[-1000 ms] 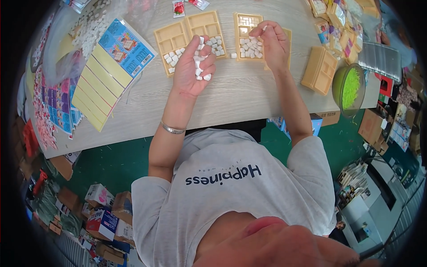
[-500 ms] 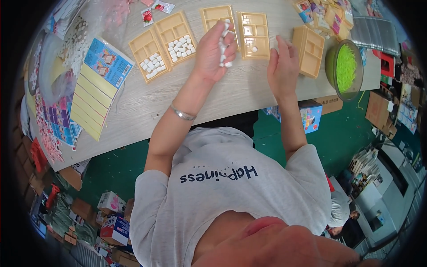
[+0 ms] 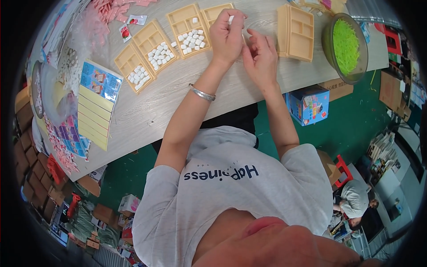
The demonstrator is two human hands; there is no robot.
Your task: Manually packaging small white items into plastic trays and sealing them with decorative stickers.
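Observation:
My left hand is closed around several small white pieces, one showing at its fingertips, above an empty tan compartment tray. My right hand sits just right of it, fingers loosely apart and reaching toward the left hand, with nothing visible in it. To the left lie tan trays whose compartments hold several white pieces. A silver bangle circles my left wrist.
A stack of empty tan trays and a bowl of green material stand at the right. Printed cards, clear bags and red-and-white packets lie left. A blue box sits under the table; another person crouches at the lower right.
My left hand carried white pieces from the filled trays rightward to the empty tray. My right hand left the table and closed in beside the left hand.

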